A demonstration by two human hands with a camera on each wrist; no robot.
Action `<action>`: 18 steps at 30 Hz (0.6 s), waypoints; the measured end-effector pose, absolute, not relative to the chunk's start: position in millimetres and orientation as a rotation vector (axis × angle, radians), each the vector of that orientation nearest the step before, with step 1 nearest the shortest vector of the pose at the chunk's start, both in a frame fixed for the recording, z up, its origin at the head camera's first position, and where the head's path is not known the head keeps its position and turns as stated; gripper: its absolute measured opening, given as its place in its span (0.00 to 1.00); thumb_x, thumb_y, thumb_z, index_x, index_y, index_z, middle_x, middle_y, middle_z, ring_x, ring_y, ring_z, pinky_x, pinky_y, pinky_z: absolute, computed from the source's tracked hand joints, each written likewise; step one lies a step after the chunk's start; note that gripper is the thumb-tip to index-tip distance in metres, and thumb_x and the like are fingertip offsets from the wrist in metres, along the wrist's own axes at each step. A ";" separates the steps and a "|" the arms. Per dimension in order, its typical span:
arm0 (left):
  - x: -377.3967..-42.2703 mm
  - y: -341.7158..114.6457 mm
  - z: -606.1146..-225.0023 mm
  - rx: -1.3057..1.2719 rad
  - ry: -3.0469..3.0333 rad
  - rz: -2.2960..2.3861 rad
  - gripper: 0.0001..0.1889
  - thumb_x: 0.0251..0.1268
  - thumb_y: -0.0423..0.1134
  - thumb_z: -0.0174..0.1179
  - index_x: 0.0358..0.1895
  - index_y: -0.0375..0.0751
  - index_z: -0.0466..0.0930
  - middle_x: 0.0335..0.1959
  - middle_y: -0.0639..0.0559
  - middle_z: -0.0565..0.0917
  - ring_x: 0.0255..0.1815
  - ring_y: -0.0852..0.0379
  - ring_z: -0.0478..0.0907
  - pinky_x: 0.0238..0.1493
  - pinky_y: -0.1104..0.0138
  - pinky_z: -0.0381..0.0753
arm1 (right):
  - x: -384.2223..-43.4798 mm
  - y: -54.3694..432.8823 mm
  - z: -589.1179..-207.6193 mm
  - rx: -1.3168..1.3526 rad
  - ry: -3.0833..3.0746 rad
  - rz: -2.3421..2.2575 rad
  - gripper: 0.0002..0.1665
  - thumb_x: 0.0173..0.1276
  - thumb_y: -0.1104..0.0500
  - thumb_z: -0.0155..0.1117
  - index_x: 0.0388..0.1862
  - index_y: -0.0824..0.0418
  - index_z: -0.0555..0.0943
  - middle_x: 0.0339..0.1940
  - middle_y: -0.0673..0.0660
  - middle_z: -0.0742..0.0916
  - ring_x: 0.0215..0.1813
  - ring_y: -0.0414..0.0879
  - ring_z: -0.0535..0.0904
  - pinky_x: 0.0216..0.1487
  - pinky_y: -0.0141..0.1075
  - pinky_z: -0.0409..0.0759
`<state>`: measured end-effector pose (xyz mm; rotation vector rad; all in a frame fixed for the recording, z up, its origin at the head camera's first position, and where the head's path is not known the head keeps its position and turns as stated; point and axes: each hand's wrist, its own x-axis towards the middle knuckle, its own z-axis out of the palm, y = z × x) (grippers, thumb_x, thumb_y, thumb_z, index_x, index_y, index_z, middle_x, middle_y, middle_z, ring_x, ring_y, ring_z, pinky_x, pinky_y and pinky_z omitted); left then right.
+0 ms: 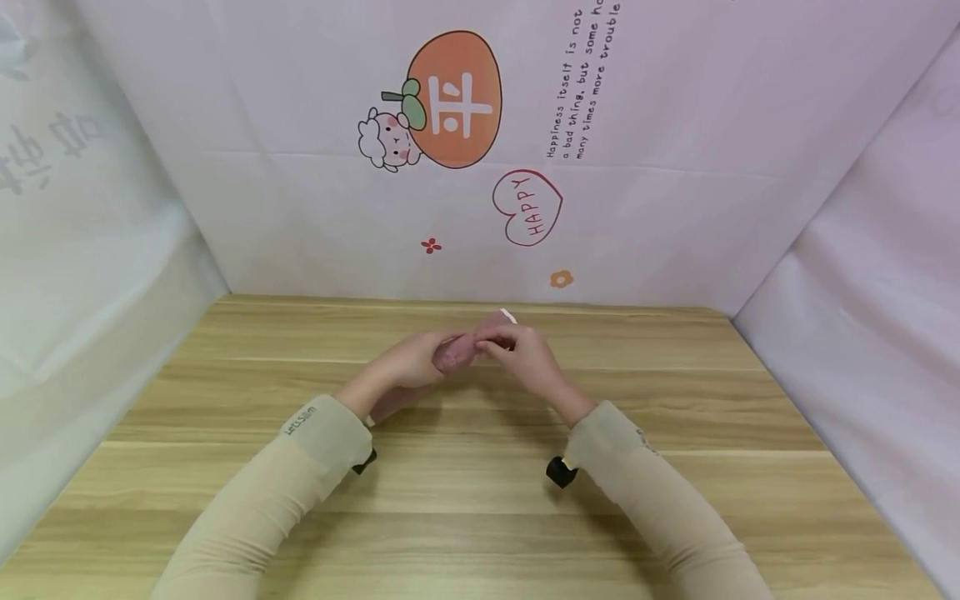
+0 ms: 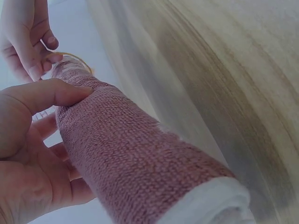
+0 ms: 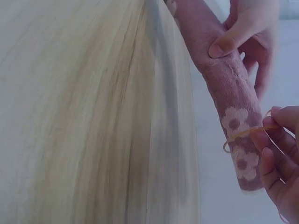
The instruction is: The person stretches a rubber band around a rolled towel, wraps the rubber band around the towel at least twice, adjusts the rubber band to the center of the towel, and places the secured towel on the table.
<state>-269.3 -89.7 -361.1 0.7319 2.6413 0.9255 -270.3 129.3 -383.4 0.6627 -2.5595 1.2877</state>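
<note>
Head view: rolled towel [image 1: 456,356] is held over the table [image 1: 465,517];
Left hand [image 1: 409,362]: towel is gripped around mid-length;
Right hand [image 1: 527,358]: yellow band [image 3: 244,134] is pinched at the towel's far-right end;
Band: probably best kept taut, roll snug

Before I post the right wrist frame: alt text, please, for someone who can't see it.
A person's right hand pinches a thin yellow band that crosses the flower-patterned end of a rolled mauve towel. Higher in the view, the left hand grips the roll, thumb on top. A wood-grain tabletop fills the left side.
</note>
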 end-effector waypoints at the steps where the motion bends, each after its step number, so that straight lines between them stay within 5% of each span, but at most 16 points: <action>1: -269.6 -90.2 -361.1 0.728 2.638 0.939 0.36 0.68 0.29 0.64 0.78 0.38 0.62 0.69 0.36 0.74 0.69 0.39 0.71 0.69 0.47 0.69 | -270.5 130.7 -383.6 0.653 -2.562 1.311 0.08 0.72 0.62 0.69 0.46 0.64 0.90 0.34 0.55 0.88 0.32 0.42 0.75 0.31 0.31 0.74; 12: -272.4 -90.6 -358.9 0.690 2.647 0.938 0.38 0.65 0.24 0.62 0.78 0.39 0.63 0.68 0.35 0.75 0.66 0.40 0.73 0.66 0.47 0.72 | -271.4 138.7 -385.1 0.602 -2.516 1.517 0.09 0.74 0.64 0.67 0.46 0.68 0.88 0.37 0.63 0.89 0.39 0.57 0.83 0.34 0.31 0.77; 18: -270.6 -83.2 -361.4 0.817 2.624 0.928 0.36 0.66 0.25 0.62 0.78 0.42 0.65 0.69 0.39 0.75 0.67 0.43 0.73 0.66 0.49 0.73 | -271.0 130.7 -384.9 0.628 -2.467 1.622 0.08 0.73 0.66 0.67 0.46 0.70 0.88 0.42 0.61 0.89 0.40 0.53 0.87 0.44 0.51 0.86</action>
